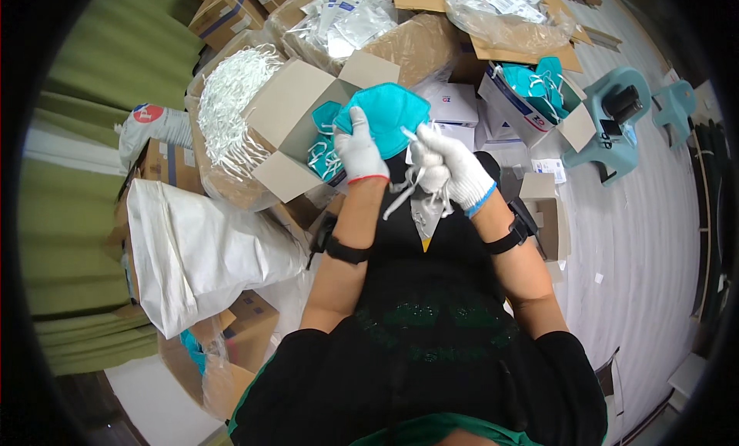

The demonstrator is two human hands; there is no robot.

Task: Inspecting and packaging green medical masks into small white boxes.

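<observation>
A teal folded face mask [391,116] is gripped at its left edge by my left hand [359,149], thumb on its front. White-gloved fingers of my right hand [453,167] are curled around a bunch of white elastic straps [422,186], their loose ends dangling. The right fingertips meet the mask's right edge; whether they pinch it too I cannot tell. Just left of and below the mask, an open carton [290,111] holds more teal masks [324,155] with white straps. A small grey-white packet with a yellow tip [426,221] lies on my lap below the right hand.
A bagged box heaped with white straps [233,100] stands at left, above a white sack [204,250]. Boxes of clear packets [346,21] line the back. Right of centre sits another carton of masks [531,88], beside a teal stool [620,130] bearing dark items.
</observation>
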